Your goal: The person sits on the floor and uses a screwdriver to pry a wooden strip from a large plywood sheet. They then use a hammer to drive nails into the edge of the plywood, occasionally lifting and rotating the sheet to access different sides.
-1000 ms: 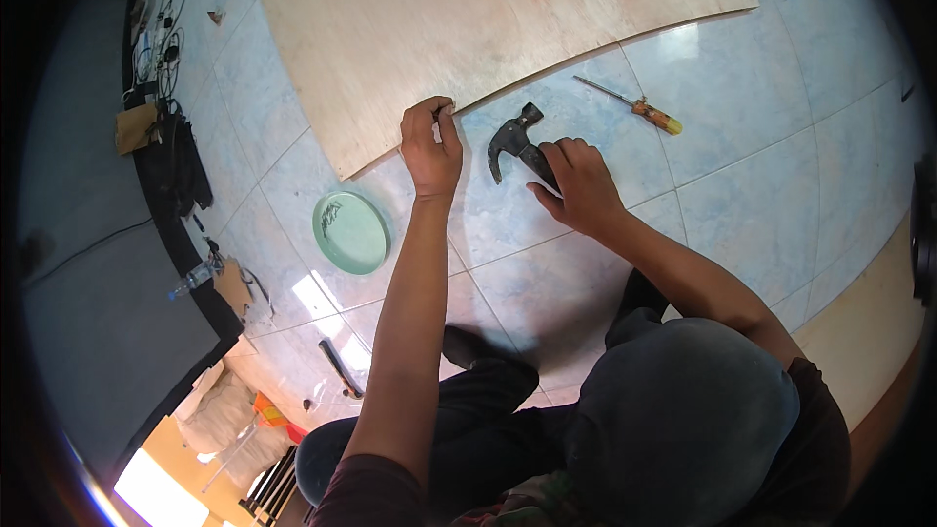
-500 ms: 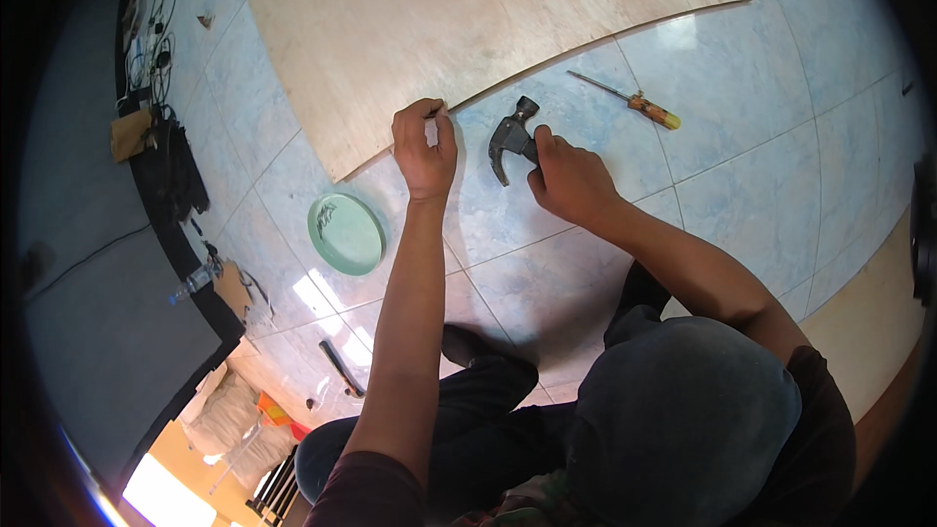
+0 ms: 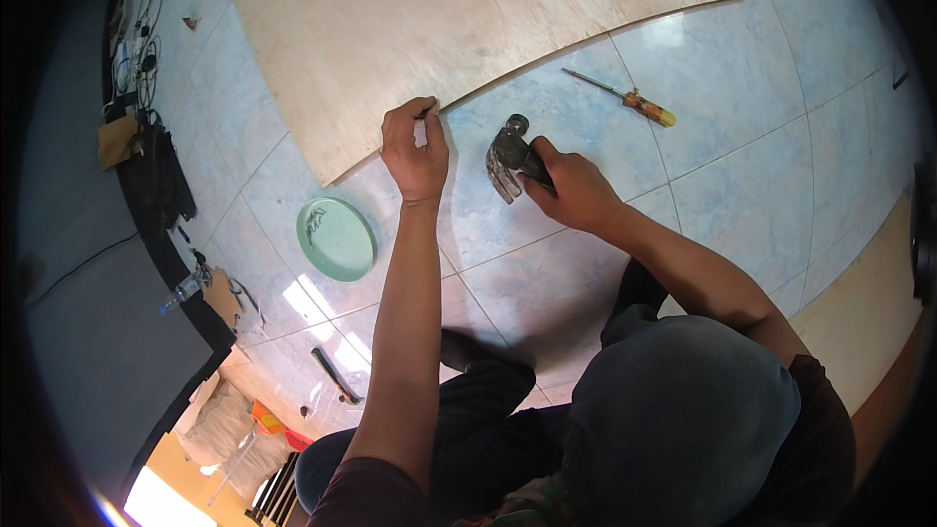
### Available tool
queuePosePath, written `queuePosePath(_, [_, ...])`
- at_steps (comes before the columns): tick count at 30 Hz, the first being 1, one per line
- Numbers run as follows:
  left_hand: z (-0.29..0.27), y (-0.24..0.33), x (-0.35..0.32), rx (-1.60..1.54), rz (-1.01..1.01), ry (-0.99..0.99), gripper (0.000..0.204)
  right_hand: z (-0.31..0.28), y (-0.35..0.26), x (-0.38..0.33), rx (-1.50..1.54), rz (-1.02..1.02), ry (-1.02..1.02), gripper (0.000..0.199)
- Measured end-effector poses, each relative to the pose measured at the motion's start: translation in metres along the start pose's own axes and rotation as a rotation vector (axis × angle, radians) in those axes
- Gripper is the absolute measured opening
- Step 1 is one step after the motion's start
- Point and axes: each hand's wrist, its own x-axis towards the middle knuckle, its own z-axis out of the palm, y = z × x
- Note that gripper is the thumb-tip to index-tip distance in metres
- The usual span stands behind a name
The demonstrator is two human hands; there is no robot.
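The right hand [image 3: 576, 193] was closed around the handle of a claw hammer [image 3: 507, 158], which lay between the left hand [image 3: 415, 158] and the screwdriver [image 3: 634, 103], on the near side of the pale wooden board [image 3: 468, 20]. The hammer looked stiff, sturdy and head-heavy, probably best gripped well back on its handle. The left hand was curled narrowly at the board's near edge, though whether it pinched anything I couldn't tell; the thin, broad board seemed rigid but slightly springy, best steadied along that edge.
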Motion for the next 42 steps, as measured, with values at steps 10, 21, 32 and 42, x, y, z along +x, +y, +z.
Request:
queuePosePath(10, [0.004, -0.011, -0.008, -0.074, -0.063, 0.047, 0.03, -0.023, -0.044, 0.02, 0.17, -0.195, 0.123, 0.028])
queuePosePath(21, [0.002, -0.019, -0.011, -0.102, -0.03, 0.029, 0.051, -0.007, -0.081, 0.062, -0.149, -0.317, 0.117, 0.028])
queuePosePath(32, [0.002, -0.022, -0.012, -0.148, -0.019, 0.052, 0.057, 0.002, -0.087, 0.067, -0.223, -0.207, 0.089, 0.027])
queuePosePath(42, [0.0, -0.019, -0.007, -0.132, -0.016, 0.047, 0.056, -0.001, -0.085, 0.067, -0.287, -0.203, 0.074, 0.03])
